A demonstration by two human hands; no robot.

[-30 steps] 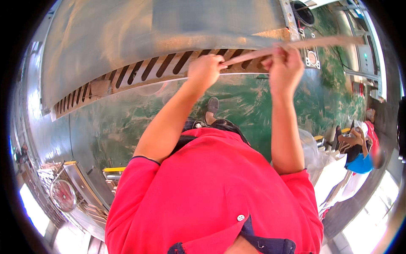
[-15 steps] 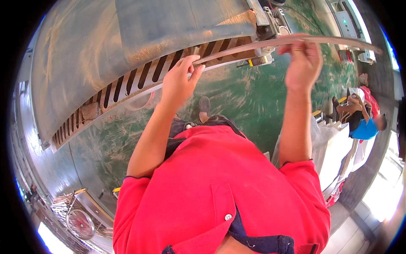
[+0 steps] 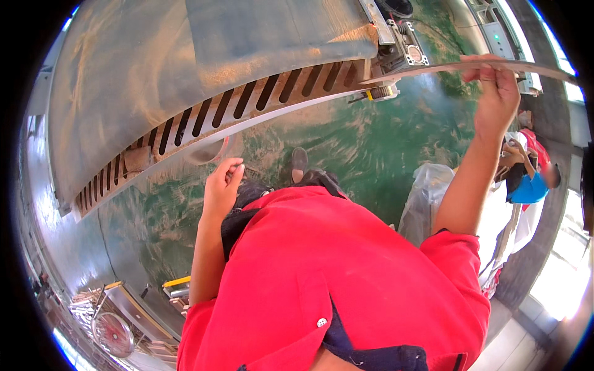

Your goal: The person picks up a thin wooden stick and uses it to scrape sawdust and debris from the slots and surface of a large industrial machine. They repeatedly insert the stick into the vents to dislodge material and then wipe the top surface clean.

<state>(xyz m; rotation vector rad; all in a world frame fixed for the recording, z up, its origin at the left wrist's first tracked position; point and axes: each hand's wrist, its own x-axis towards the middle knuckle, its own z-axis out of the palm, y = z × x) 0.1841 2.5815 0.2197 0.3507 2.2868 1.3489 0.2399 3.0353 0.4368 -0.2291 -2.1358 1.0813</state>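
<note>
A long, thin wooden strip point(image 3: 427, 69) stretches across the upper right, and my right hand point(image 3: 497, 99) grips it near its middle. Its left tip lies close to the corner of a machine with a wide grey belt point(image 3: 247, 37); the other end reaches the right rim of the picture. My left hand point(image 3: 223, 188) hangs near my waist, apart from the strip. Its fingers are curled in loosely, and nothing shows in them. Along the machine's near edge runs a slotted, dusty rail point(image 3: 244, 99).
The green floor point(image 3: 346, 142) is streaked with dust. At right, plastic-wrapped boards point(image 3: 427, 191) stand near a person in a blue top point(image 3: 531, 188). A wheeled cart point(image 3: 114, 331) with wood pieces is at lower left. A control box point(image 3: 495, 38) stands at upper right.
My left hand has let go of the strip and dropped back toward my waist. My right hand has carried the strip to the right, away from the slotted rail.
</note>
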